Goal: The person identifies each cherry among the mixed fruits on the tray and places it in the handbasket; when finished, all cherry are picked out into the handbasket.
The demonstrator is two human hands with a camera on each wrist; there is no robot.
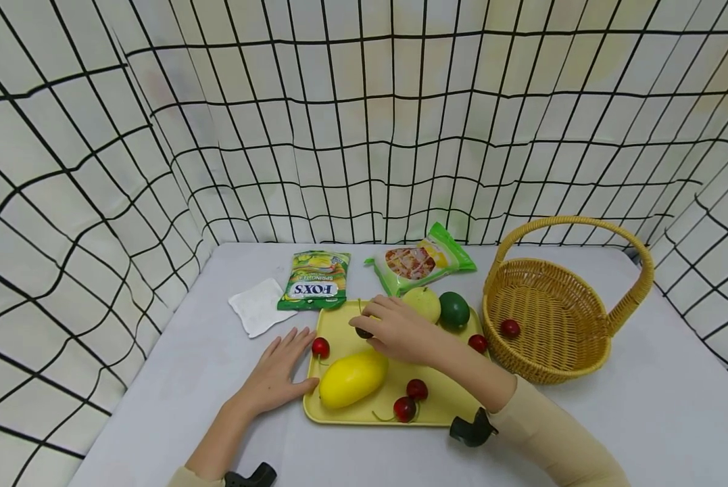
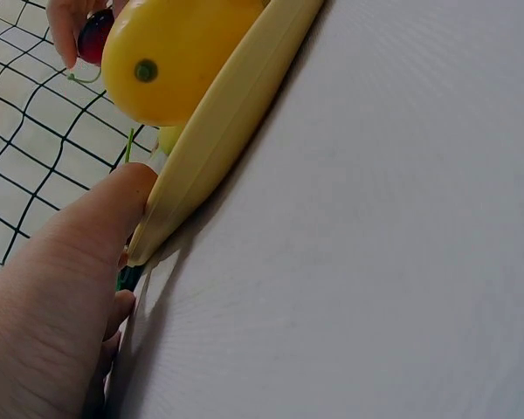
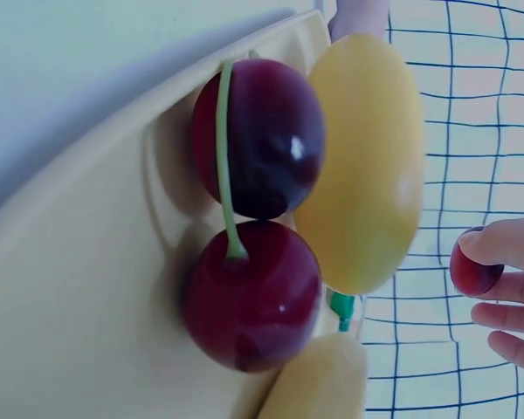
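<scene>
In the head view my right hand (image 1: pixel 400 330) is over the yellow tray (image 1: pixel 443 399). Between thumb and finger it pinches a dark red cherry (image 3: pixel 476 266), held above the tray with its stem up. My left hand (image 1: pixel 275 372) rests at the tray's left side, fingers extended and thumb at the rim. Near it inside the tray lie a yellow mango (image 1: pixel 353 380) and a single cherry (image 1: pixel 320 348). Two more cherries (image 3: pixel 253 297) sit together by the front edge. A pale green apple (image 1: pixel 422 304) and a dark green fruit (image 1: pixel 454 310) are at the back, partly behind my right hand.
Right of the tray stands a wicker basket (image 1: pixel 549 368) with a tall handle and one cherry (image 1: pixel 510 329) inside. Another cherry (image 1: pixel 478 343) is at the tray's right edge. Behind are a FOX'S candy bag (image 1: pixel 315 279), a green snack packet (image 1: pixel 418 262) and a white tissue (image 1: pixel 259 308).
</scene>
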